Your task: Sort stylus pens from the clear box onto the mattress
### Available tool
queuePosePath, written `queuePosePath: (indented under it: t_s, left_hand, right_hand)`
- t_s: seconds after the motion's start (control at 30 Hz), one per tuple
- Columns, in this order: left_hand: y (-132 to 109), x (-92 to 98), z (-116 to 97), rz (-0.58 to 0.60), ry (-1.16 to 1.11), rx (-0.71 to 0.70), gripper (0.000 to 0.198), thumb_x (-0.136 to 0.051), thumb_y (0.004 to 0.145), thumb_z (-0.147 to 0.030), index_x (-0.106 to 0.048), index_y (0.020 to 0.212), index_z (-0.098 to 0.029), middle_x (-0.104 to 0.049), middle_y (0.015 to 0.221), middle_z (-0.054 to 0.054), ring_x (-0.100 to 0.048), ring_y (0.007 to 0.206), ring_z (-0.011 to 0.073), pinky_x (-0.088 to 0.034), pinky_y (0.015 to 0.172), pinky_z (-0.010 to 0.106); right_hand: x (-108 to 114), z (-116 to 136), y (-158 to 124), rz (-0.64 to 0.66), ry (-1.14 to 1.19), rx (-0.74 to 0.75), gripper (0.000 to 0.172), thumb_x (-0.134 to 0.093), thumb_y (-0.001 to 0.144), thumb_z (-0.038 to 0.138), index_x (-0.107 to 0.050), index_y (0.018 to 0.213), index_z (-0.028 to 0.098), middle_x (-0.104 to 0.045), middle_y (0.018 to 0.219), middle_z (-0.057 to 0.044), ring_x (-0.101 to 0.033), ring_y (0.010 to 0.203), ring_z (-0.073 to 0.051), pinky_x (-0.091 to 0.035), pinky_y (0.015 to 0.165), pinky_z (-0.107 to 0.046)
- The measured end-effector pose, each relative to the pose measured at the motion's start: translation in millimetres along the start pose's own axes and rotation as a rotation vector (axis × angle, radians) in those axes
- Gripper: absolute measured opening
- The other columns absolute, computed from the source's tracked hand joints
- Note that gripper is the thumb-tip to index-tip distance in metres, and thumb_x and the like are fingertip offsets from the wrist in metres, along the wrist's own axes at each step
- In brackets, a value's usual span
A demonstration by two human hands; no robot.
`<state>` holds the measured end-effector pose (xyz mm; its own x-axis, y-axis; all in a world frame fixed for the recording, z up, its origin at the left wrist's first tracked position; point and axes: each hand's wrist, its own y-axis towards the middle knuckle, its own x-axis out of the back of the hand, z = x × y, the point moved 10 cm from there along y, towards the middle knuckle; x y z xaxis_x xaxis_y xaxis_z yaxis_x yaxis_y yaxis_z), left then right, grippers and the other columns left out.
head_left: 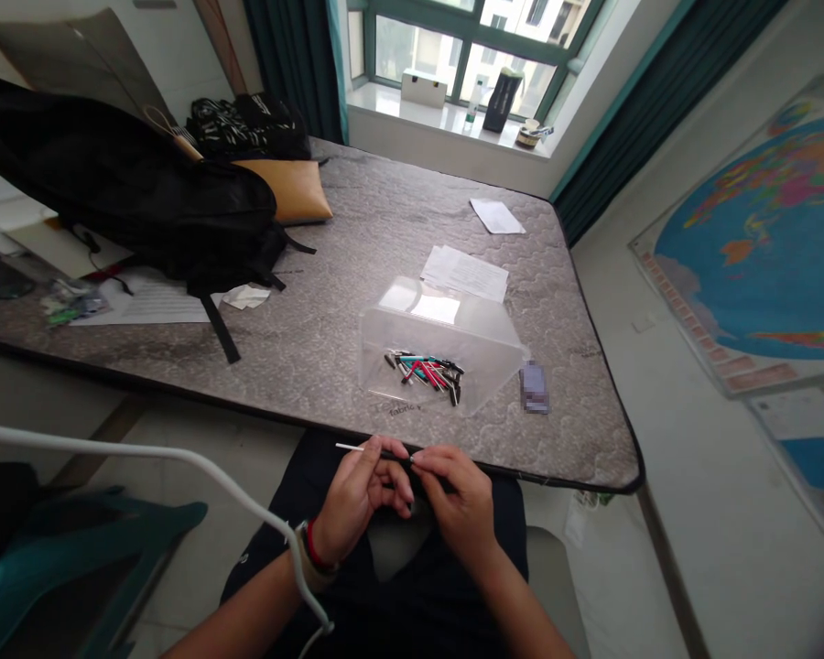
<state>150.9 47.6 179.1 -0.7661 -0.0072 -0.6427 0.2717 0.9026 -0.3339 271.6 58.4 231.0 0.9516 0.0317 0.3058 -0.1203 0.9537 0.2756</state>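
Above my lap, close to the mattress edge, my left hand [357,499] holds a slim pen between thumb and fingers. The pen's thin white end [347,447] sticks out to the left; its dark middle is partly covered by my fingers. At the pen's other end, my right hand [461,503] is closed, with thumb and fingertips pinching a small part I cannot make out clearly. A small dark tip [410,509] shows under my left fingers. Beyond my hands, a clear plastic box [494,366] lies on its side, with several black, red and teal pens [426,371] in it.
A phone-like object [535,388], blurred, lies right of the box. White papers [467,272] lie behind it. On the left are a black backpack [124,183] and a tan pouch [295,192]. A white curved tube [199,462] crosses in front of my left forearm.
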Motion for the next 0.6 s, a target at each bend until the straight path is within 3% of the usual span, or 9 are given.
queuePosePath:
  t_s: [0.1,0.27,0.47,0.6]
  left_hand:
    - [-2,4.3,-2,-0.005,-0.009,0.001,0.038,-0.038,0.097,-0.046,-0.056,0.1,-0.013,-0.065,0.063,0.006,-0.06,0.051,0.0147,-0.055,0.053,0.03]
    - [-5,3.8,-1,0.026,-0.019,-0.005,0.038,-0.037,0.097,-0.046,-0.055,0.099,-0.013,-0.065,0.063,0.006,-0.06,0.05,0.0148,-0.055,0.052,0.03]
    - [-9,-2.3,-1,0.064,0.014,0.004,0.038,-0.036,0.098,-0.045,-0.055,0.099,-0.012,-0.066,0.065,0.007,-0.062,0.054,0.0157,-0.055,0.054,0.029]
    - [-12,-4.7,-1,0.069,0.032,0.004,0.039,-0.037,0.097,-0.046,-0.056,0.1,-0.012,-0.066,0.065,0.007,-0.063,0.056,0.016,-0.055,0.055,0.03]
  right_hand:
    - [-5,4,-1,0.007,-0.037,0.031,0.019,-0.06,0.087,0.014,-0.072,0.097,0.025,-0.069,0.092,-0.004,-0.065,0.086,-0.018,-0.052,0.078,-0.03]
    - [-10,-1,-1,0.004,-0.056,-0.056,0.01,-0.059,0.089,0.02,-0.068,0.089,0.023,-0.067,0.086,-0.003,-0.063,0.082,-0.017,-0.049,0.074,-0.029]
    - [-18,-6,-5,0.083,-0.025,-0.132,0.025,-0.045,0.096,0.026,-0.062,0.079,0.02,-0.061,0.075,-0.002,-0.058,0.071,-0.015,-0.045,0.068,-0.028]
    - [-17,-11,-12,0.091,0.065,-0.185,0.018,-0.051,0.094,0.03,-0.063,0.102,0.02,-0.065,0.091,-0.005,-0.062,0.077,-0.016,-0.049,0.069,-0.027]
